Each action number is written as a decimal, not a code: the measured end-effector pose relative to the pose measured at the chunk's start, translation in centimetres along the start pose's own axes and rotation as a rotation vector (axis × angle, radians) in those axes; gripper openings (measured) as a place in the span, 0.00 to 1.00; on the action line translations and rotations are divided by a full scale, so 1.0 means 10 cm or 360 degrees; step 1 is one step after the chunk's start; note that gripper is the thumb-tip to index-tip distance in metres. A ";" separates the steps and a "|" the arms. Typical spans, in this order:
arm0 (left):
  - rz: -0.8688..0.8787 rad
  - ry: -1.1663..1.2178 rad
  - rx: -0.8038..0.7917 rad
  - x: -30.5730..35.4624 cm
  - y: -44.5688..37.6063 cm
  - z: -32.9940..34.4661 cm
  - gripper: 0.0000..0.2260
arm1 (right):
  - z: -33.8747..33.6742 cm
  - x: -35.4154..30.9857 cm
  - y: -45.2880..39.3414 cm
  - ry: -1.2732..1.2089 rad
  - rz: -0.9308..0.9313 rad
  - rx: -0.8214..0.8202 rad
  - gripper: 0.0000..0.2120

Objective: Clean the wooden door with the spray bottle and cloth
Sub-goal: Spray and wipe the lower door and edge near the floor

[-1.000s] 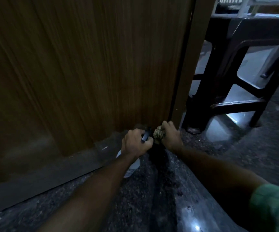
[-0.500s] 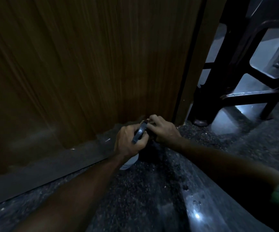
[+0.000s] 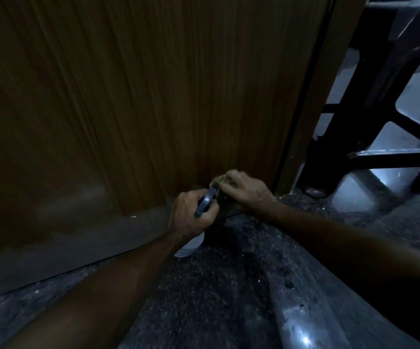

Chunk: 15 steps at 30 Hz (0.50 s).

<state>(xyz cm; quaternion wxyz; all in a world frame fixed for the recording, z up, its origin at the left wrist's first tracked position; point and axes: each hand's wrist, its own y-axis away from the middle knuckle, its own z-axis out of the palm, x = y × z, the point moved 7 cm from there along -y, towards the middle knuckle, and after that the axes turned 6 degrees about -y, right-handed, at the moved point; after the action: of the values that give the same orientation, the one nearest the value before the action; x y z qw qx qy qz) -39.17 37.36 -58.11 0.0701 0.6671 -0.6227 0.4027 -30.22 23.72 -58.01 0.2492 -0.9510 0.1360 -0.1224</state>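
Your left hand [image 3: 191, 215] grips the spray bottle [image 3: 191, 244] beside your right hand [image 3: 245, 193], which clutches the cloth [image 3: 225, 182] against the wooden door's [image 3: 141, 96] bottom corner.

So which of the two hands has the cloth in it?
The right hand, nearest the door's edge, grips the cloth against the wooden door. The left hand holds the spray bottle instead.

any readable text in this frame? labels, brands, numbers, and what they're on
No text can be read in this frame.
Spray bottle: a faint bluish mark sits on its white lower body below the left hand, too small and blurred to read.
Wooden door: plain grain, no lettering or sign.
Cloth under the right hand: mottled pattern only, no print visible.
Dark chair at right: no marking visible.
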 end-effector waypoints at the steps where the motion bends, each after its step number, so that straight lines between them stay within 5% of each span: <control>1: -0.0013 0.0020 0.0014 -0.03 0.01 -0.03 0.14 | 0.14 -0.07 0.03 0.0063 -0.0213 -0.0237 0.22; 4: -0.0047 0.0043 0.0043 -0.10 0.02 -0.12 0.14 | 0.43 -0.12 0.20 0.0386 -0.0620 -0.0859 0.18; 11: -0.0084 -0.0095 -0.0007 -0.23 0.10 -0.30 0.15 | -0.08 -0.21 -0.01 -0.0330 0.0413 0.0182 0.29; 15: -0.0138 -0.0120 -0.0006 -0.39 0.23 -0.37 0.15 | 0.10 -0.34 -0.14 -0.0212 0.0144 -0.0060 0.27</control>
<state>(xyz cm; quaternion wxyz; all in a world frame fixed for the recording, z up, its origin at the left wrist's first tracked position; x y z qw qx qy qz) -42.47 42.11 -58.97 0.0653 0.7080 -0.5963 0.3727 -32.84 26.46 -58.69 0.2450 -0.9545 0.1641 -0.0450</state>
